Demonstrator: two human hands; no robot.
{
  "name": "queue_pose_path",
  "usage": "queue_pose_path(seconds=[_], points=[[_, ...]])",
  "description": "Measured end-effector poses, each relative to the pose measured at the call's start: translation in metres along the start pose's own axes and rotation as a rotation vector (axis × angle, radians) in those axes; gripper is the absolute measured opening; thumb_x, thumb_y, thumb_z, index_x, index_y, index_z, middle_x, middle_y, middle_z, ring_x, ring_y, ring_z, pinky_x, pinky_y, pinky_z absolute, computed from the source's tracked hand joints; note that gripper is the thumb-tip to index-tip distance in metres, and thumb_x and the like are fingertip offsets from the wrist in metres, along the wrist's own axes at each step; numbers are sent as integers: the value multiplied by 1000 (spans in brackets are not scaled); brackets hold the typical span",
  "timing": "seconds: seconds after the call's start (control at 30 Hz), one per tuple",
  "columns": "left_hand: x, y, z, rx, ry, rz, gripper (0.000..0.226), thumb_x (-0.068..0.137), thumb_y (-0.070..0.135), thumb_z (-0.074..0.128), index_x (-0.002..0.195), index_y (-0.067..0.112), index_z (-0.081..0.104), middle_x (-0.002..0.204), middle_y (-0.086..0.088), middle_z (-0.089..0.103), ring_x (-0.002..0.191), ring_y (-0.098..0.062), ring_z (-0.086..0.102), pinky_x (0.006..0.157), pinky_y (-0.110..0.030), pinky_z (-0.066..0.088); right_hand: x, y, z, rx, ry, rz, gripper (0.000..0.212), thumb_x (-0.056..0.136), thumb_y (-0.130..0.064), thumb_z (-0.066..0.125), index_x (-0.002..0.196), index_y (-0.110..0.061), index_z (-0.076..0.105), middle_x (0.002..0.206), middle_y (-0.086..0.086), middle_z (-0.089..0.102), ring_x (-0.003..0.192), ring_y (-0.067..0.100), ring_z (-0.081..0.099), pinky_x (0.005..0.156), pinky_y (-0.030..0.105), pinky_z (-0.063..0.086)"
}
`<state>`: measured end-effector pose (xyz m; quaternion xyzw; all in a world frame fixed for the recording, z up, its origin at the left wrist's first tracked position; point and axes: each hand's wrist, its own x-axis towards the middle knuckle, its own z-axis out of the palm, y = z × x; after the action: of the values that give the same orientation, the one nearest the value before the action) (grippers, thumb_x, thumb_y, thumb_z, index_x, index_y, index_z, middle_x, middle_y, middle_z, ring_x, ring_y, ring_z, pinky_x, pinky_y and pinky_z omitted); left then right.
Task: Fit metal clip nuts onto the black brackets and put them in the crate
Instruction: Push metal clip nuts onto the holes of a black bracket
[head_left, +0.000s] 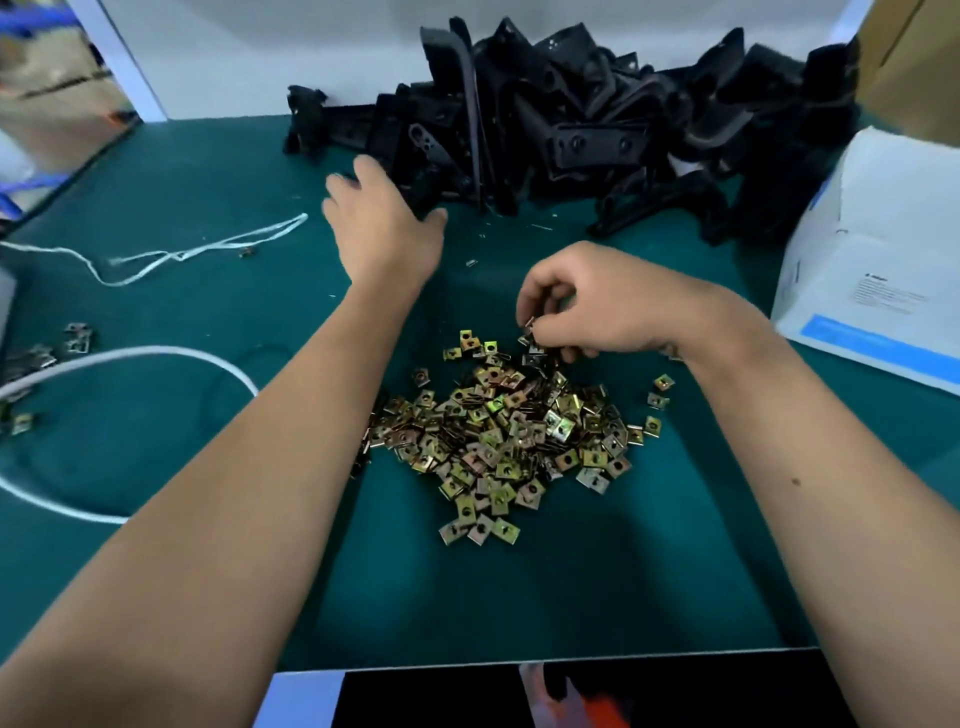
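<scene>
A heap of brass-coloured metal clip nuts (498, 431) lies on the green table mat in the middle. Black brackets (571, 124) are piled along the back against the white wall. My left hand (384, 223) is stretched out to the left end of the bracket pile, fingers spread and touching the nearest brackets, with nothing held. My right hand (597, 306) hovers over the far edge of the nut heap, its fingertips pinched on a clip nut (531, 326). No crate is visible.
A white cardboard box (883, 270) stands at the right. White string (208, 249) and a white cable (130, 358) lie at the left, with several loose clip nuts (78, 338) near them. The table's front edge (519, 662) runs just below my forearms.
</scene>
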<state>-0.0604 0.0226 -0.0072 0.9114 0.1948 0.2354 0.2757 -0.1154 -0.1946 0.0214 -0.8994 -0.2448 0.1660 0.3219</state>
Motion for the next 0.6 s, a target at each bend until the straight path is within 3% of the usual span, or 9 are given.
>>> queue_pose_path(seconds=[0.07, 0.13, 0.2, 0.27, 0.43, 0.53, 0.6], points=[[4, 0, 2, 10, -47, -84, 70, 88, 46, 76, 136, 7, 44, 145, -16, 40, 134, -36, 40, 110, -42, 36, -3, 9, 2, 74, 90, -25, 3, 90, -19, 69, 89, -21, 72, 75, 0, 75, 58, 13, 69, 51, 19, 48], [5, -4, 2, -7, -57, -101, 56, 91, 37, 73, 134, 9, 48, 141, -13, 49, 131, -34, 47, 108, -40, 39, -4, 16, 7, 187, 182, -66, 10, 94, -26, 71, 88, -18, 70, 75, 2, 75, 55, 12, 63, 52, 19, 48], [3, -10, 1, -58, 13, -101, 34, 92, 19, 64, 125, 13, 57, 129, -8, 61, 121, -31, 56, 98, -36, 43, -4, 19, 13, 303, 257, -105, 16, 97, -26, 70, 88, -12, 68, 76, 7, 75, 58, 13, 60, 52, 20, 47], [-1, -13, -2, -130, 58, -135, 31, 86, 8, 53, 114, 14, 63, 119, -6, 65, 111, -31, 60, 89, -32, 43, -3, 22, 19, 394, 314, -117, 18, 99, -23, 67, 88, -9, 66, 73, 9, 72, 60, 11, 58, 51, 19, 45], [-6, -16, -25, -270, 245, -231, 22, 82, 6, 47, 98, 12, 61, 100, -4, 65, 92, -28, 57, 85, -29, 42, -1, 28, 30, 315, 379, -120, 22, 101, -25, 63, 83, -14, 68, 60, -4, 64, 53, 0, 53, 55, 11, 41], [-14, -13, -34, -480, 374, -280, 18, 84, 3, 47, 77, 19, 44, 78, 5, 51, 71, -17, 50, 81, -29, 44, -1, 29, 31, 307, 417, -105, 22, 101, -22, 61, 80, -19, 69, 61, -7, 64, 58, 1, 56, 61, 17, 44], [-18, -12, -36, -830, 399, -374, 24, 88, -1, 46, 77, 18, 37, 77, 1, 48, 54, -14, 56, 64, -33, 50, -1, 30, 30, 342, 439, -91, 22, 101, -21, 59, 81, -20, 69, 62, -6, 63, 61, 4, 56, 64, 23, 45]])
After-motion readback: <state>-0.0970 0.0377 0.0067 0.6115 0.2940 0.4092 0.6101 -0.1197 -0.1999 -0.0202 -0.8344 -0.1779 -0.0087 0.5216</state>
